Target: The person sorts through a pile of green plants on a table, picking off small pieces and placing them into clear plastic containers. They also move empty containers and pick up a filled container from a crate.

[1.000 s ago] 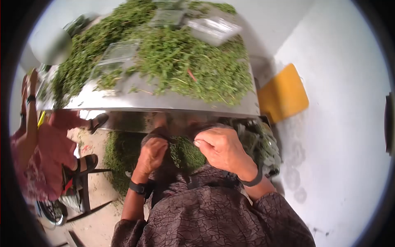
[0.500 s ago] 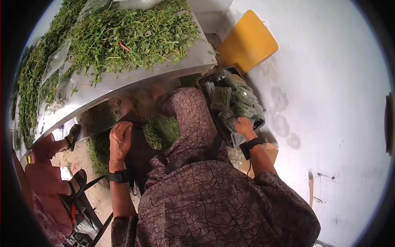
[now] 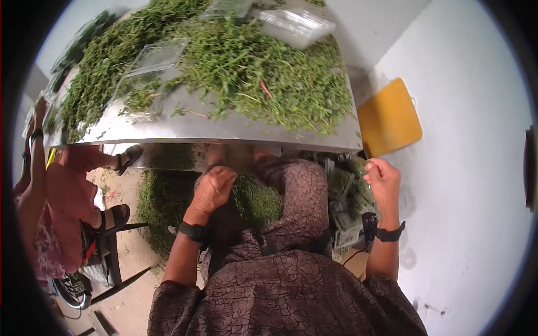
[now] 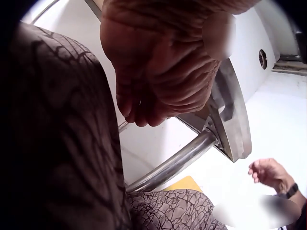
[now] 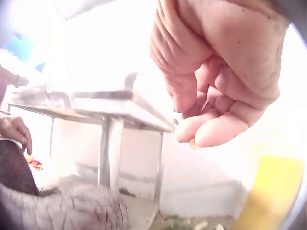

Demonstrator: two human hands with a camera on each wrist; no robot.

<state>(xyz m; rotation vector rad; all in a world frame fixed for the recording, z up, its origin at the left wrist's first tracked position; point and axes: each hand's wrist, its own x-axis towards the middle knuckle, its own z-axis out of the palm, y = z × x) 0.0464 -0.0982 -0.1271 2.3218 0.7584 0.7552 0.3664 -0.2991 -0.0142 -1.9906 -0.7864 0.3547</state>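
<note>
My left hand hovers over the left thigh, fingers loosely curled around nothing visible. In its wrist view the palm faces the camera. Off to the right, my raised right hand is beside the table corner, right by a black crate of clear plastic boxes packed with greens. Its fingers bend loosely, and no held object shows. Ahead, leafy green stems cover much of the metal table. An open clear box with some greens in it lies among them.
Stacked clear containers stand on the greens at the back. A yellow board leans on the wall at right. Cut greens are piled beneath the table. Another person in pink sits at left.
The right hand went from over the lap to the boxes in the crate, then rose and moved right. The head view swung right and back. My left hand stayed over the thigh.
</note>
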